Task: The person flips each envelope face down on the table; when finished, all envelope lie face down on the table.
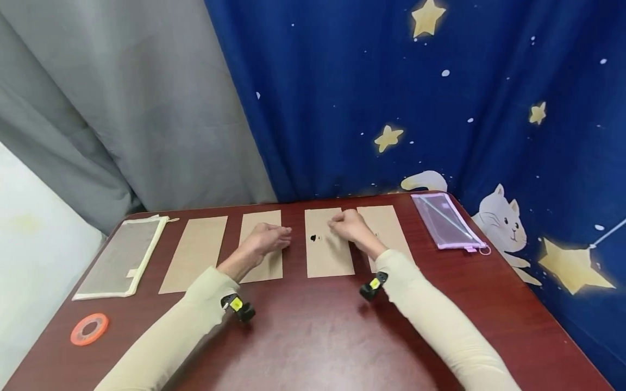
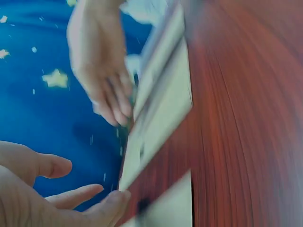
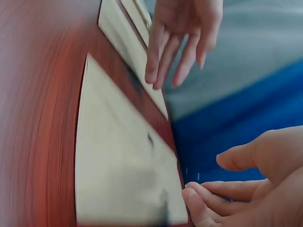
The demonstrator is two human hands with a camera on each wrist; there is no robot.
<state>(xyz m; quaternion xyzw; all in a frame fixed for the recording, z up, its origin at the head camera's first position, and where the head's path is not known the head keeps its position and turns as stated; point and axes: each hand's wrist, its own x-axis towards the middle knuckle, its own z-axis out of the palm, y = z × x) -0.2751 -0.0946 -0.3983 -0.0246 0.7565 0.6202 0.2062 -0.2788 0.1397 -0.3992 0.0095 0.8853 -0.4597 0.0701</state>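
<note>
Several tan paper rectangles lie in a row near the table's back edge. My left hand (image 1: 266, 239) hovers over the second paper from the left (image 1: 261, 269), fingers extended and holding nothing. Over the upper right part of the third paper (image 1: 329, 263), which bears a small black hat-shaped mark (image 1: 313, 238), is my right hand (image 1: 349, 224). In the right wrist view the right hand (image 3: 255, 182) has its thumb apart from loosely bent fingers, with nothing between them. The fourth paper (image 1: 386, 217) is partly covered by the right wrist. The leftmost paper (image 1: 195, 255) is untouched.
A cream-edged mesh zip pouch (image 1: 122, 255) lies at the table's left, an orange ring-shaped item (image 1: 89, 329) in front of it. At the back right is a purple mesh pouch (image 1: 445, 220). Grey and blue curtains (image 1: 332, 108) hang behind the reddish-brown table (image 1: 313, 336).
</note>
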